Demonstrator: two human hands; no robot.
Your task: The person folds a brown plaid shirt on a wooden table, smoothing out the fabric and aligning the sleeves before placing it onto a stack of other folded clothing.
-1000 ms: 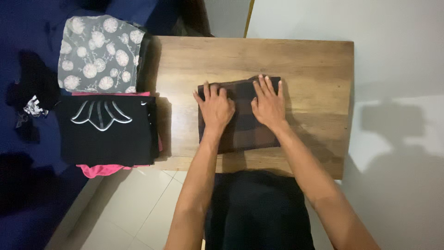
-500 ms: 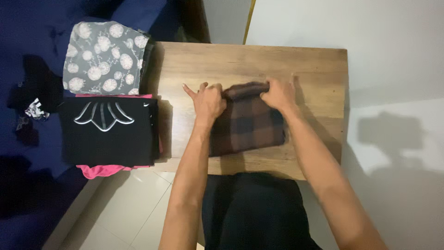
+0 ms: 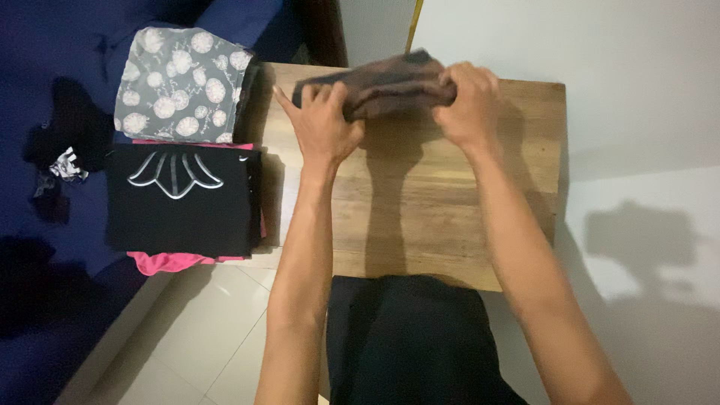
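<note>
Both hands gripped the folded brown checked cloth (image 3: 390, 84) above the far edge of the wooden table (image 3: 442, 217): left hand (image 3: 324, 127) and right hand (image 3: 466, 101) clamped on its ends. Step judged: lifting the fold. A level carry seemed needed to keep it.

We hold a folded brown checked cloth (image 3: 390, 86) above the wooden table (image 3: 420, 217), left hand (image 3: 324, 127) and right hand (image 3: 466, 105) gripping its ends.

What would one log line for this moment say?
left hand: gripping brown checked cloth | right hand: gripping same cloth | cloth: folded, raised above wooden table | beside: black garment, grey floral cloth
</note>
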